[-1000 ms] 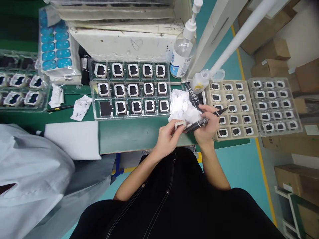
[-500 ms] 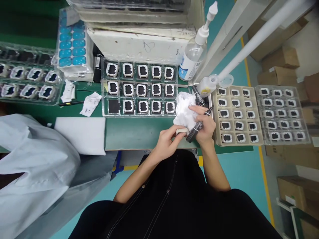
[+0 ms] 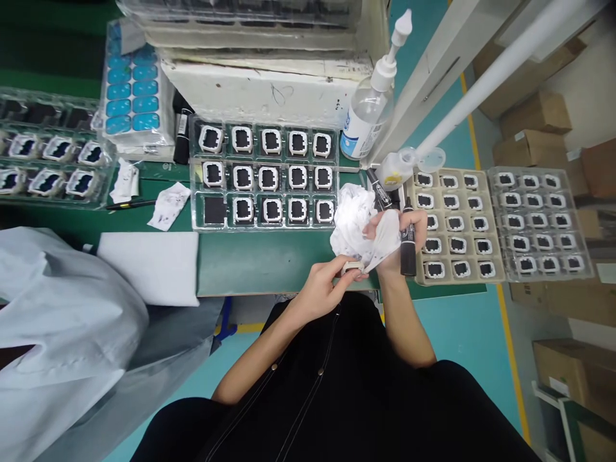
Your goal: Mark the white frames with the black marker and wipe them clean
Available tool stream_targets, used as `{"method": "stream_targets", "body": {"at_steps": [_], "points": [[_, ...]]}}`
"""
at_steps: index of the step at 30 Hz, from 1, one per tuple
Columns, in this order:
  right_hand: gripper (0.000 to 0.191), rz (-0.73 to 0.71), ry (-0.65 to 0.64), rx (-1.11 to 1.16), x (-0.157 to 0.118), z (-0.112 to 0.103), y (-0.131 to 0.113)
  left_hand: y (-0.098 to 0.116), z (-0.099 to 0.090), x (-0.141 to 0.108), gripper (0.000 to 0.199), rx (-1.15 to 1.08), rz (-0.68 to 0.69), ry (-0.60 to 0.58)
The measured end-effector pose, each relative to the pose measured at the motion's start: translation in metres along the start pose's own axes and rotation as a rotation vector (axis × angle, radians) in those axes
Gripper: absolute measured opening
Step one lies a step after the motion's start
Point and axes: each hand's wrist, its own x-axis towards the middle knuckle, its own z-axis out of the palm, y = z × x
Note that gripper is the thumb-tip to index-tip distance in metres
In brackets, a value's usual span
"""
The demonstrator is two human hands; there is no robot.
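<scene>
Between the thumb and fingers of my left hand is a small off-white frame, seen edge-on. Just to its right, my right hand grips a black marker pen, which stands nearly upright across the fingers. The same hand pinches a fold of crumpled white cloth, and that fold reaches down to the frame. Dark specks mark the cloth. Behind both hands, a clear plastic tray holds similar white frames with dark centres; its front left pocket has no frame in it.
Right of my hands are a beige tray and a clear tray, both filled with frames. A pump bottle, a small open bottle and another marker stand or lie behind. At left sits a person in a pale sleeve.
My right hand has lifted a fold of the cloth and brought it against the frame. The marker has swung from slanted to nearly upright. My left hand still holds the frame.
</scene>
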Motion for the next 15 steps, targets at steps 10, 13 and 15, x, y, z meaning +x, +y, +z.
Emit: {"method": "stream_targets", "body": {"at_steps": [10,13,15], "points": [[0.062,-0.019,0.044,-0.185,-0.004,-0.003,0.008,0.005,-0.003,0.017,0.028,-0.270,-0.072,0.221],[0.055,-0.083,-0.026,-0.338,-0.007,-0.004,0.002,0.008,-0.007,0.026,0.037,-0.254,-0.089,0.278],[0.050,-0.101,-0.093,-0.381,-0.009,-0.006,-0.001,0.007,-0.009,0.031,0.041,-0.234,-0.093,0.286]]}}
